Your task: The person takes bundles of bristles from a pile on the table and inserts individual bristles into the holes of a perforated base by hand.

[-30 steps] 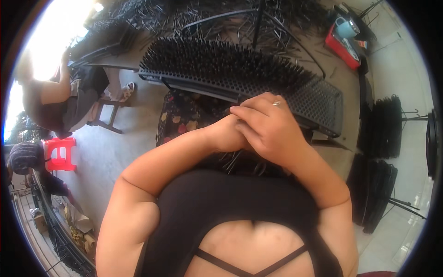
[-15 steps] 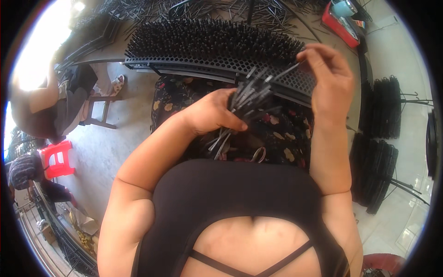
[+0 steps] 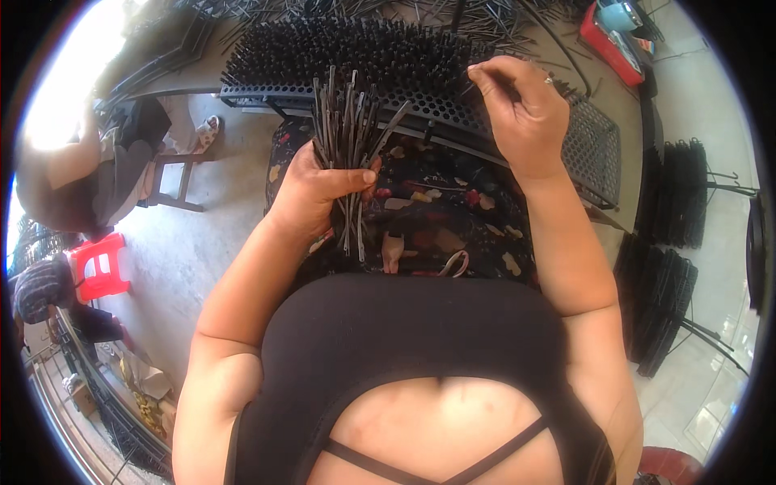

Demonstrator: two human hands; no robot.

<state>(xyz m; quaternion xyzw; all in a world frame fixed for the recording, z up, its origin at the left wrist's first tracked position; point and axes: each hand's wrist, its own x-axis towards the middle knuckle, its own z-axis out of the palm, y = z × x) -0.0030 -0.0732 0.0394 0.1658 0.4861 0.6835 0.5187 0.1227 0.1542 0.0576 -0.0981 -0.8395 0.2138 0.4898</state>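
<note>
In my left hand (image 3: 323, 182) a loose bundle of thin dark rods (image 3: 347, 121) is gripped upright, its ends sticking out above and below the fist. One rod leans out to the right of the others. My right hand (image 3: 527, 109) is pinched at the right part of a long perforated metal rack (image 3: 283, 105). A thin dark rod shows at its fingertips, mostly lost against the dark rods behind. Densely packed upright rods (image 3: 347, 52) fill the rack's holes; its right end (image 3: 594, 145) shows bare holes. Patterned dark cloth (image 3: 436, 214) covers my lap.
More rods (image 3: 525, 36) lie scattered behind the rack. A red tray (image 3: 610, 48) with a light-blue cup stands at the far right. Stacks of black wire pieces (image 3: 683, 194) stand at right. On the left are another person (image 3: 105, 170), a wooden stool (image 3: 182, 178) and a red plastic stool (image 3: 101, 267).
My left hand has moved left and turned the bundle upright. With its rod, my right hand has moved left and slightly forward to the rods in the rack. The view has shifted slightly.
</note>
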